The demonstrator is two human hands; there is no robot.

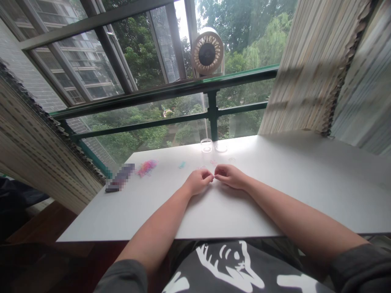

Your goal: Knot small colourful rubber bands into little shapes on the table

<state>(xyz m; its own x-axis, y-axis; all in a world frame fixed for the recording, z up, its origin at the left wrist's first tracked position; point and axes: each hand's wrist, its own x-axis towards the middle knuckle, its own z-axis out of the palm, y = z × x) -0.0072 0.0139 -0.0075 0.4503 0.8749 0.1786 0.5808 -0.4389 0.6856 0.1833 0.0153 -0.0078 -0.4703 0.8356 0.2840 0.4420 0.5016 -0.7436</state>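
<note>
My left hand (199, 182) and my right hand (229, 176) meet over the middle of the white table (146, 215), fingertips nearly touching. Each hand is closed in a pinch; whatever lies between the fingers is too small to make out. Just beyond them are small pinkish pieces (213, 162), with a faint clear one (232, 160) to their right. A small teal piece (182, 164) lies to the left of these. Farther left sits a loose pile of pink, orange and purple bits (147, 167), which look like tiny elastic bands.
At the table's far edge stand a clear round container (206, 145) and a shallow clear dish or lid (221, 147). A pixelated dark object (120, 178) lies at the left edge. Behind are a green railing (213, 110), a round fan (207, 53) and curtains (302, 65).
</note>
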